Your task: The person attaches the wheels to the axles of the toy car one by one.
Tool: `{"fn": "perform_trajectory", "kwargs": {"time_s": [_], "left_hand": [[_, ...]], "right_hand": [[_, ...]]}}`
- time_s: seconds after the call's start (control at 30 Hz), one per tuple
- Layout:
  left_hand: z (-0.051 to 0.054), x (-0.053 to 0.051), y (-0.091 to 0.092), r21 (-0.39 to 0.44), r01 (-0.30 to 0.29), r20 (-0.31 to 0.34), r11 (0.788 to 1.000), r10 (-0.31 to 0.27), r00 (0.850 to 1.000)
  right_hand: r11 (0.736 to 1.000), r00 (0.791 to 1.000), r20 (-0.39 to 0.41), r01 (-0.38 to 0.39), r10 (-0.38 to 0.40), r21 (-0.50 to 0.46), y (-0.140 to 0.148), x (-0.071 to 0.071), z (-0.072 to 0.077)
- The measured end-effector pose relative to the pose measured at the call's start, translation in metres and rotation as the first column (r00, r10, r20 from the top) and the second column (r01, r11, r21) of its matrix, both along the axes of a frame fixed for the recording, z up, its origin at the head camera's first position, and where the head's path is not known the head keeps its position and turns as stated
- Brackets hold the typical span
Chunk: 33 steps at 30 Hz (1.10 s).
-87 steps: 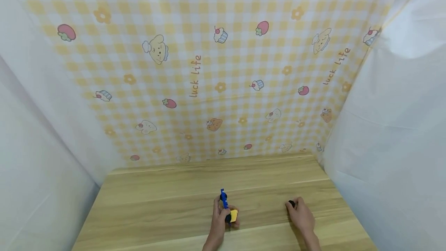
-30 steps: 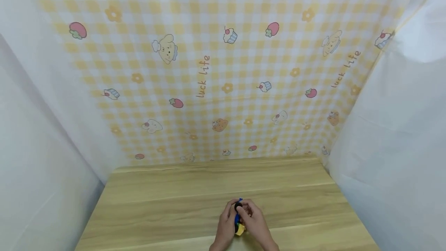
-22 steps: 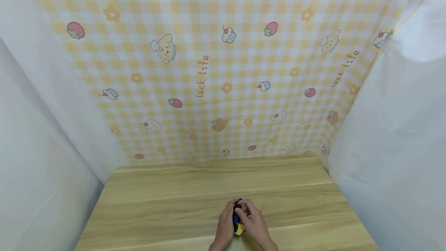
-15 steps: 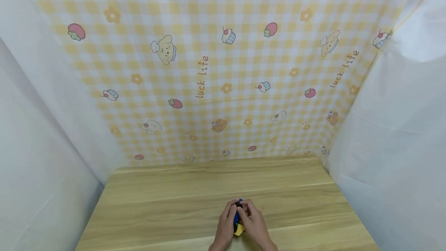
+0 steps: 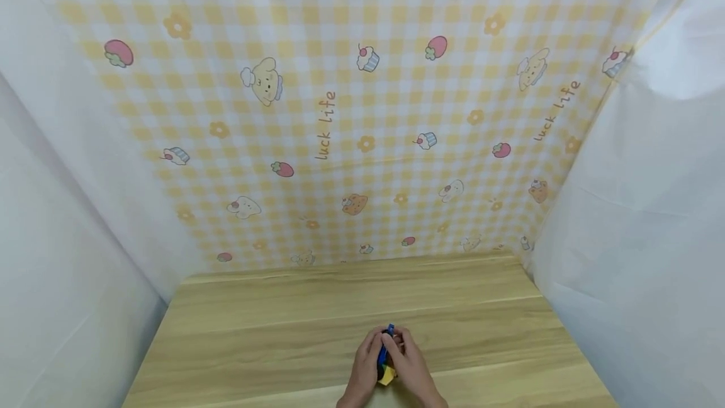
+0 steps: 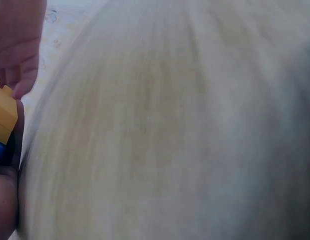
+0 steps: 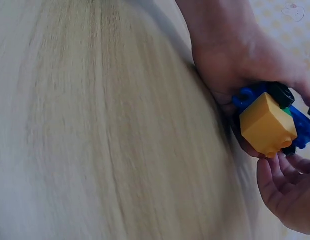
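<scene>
Near the table's front, both hands meet around a small toy vehicle [image 5: 382,356] with a blue chassis and black wheels. A yellow block [image 7: 267,125] sits on one end of it, with a bit of green beside it. My left hand [image 5: 365,365] grips the vehicle from the left, its fingers wrapped along the chassis. My right hand [image 5: 412,367] has its thumb and fingers on the far end, where a black wheel is mostly covered. Fingers hide much of the chassis. The left wrist view shows only the yellow block and a little blue at its left edge.
The wood-grain table [image 5: 255,332] spreads around the hands. Behind it hangs a yellow checked cloth [image 5: 362,112] with printed cartoons. White sheets [image 5: 640,225] close off both sides.
Earlier, my right hand held a black wheel well to the right; it has since joined my left hand at the vehicle. Over the last second, the thumb and fingers shift slightly on the wheel.
</scene>
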<state>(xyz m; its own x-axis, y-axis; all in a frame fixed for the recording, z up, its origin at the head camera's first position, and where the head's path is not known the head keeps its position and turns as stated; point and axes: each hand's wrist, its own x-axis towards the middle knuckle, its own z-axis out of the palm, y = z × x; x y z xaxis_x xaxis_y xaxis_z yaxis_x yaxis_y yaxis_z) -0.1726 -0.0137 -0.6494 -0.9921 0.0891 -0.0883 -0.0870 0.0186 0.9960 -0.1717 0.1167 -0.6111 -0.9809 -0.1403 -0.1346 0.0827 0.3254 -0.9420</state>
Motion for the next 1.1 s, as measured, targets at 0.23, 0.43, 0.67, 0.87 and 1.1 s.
{"fn": "perform_trajectory", "kwargs": {"time_s": [0.23,0.43,0.67,0.87,1.1], "left_hand": [[0.000,-0.001,-0.002,0.053,0.024,0.039,0.998,-0.026,0.999],[-0.002,-0.003,-0.004,0.045,0.037,0.029,0.998,-0.039,0.999],[0.000,-0.003,-0.005,0.002,0.041,0.040,0.999,-0.041,0.998],[0.003,0.000,-0.004,-0.019,0.047,0.033,0.999,-0.046,0.998],[0.003,0.001,-0.004,0.002,0.077,0.029,0.997,-0.077,0.997]], "right_hand": [[0.998,0.998,0.027,-0.048,0.049,-0.048,0.000,-0.002,-0.009],[0.993,0.999,0.018,-0.045,0.047,-0.111,-0.005,0.002,-0.017],[0.988,1.000,-0.002,0.002,-0.002,-0.154,-0.010,0.003,-0.025],[0.984,0.999,-0.004,0.041,-0.042,-0.174,-0.010,0.004,-0.027],[0.983,0.999,0.008,0.037,-0.036,-0.181,-0.007,0.003,-0.028]]}}
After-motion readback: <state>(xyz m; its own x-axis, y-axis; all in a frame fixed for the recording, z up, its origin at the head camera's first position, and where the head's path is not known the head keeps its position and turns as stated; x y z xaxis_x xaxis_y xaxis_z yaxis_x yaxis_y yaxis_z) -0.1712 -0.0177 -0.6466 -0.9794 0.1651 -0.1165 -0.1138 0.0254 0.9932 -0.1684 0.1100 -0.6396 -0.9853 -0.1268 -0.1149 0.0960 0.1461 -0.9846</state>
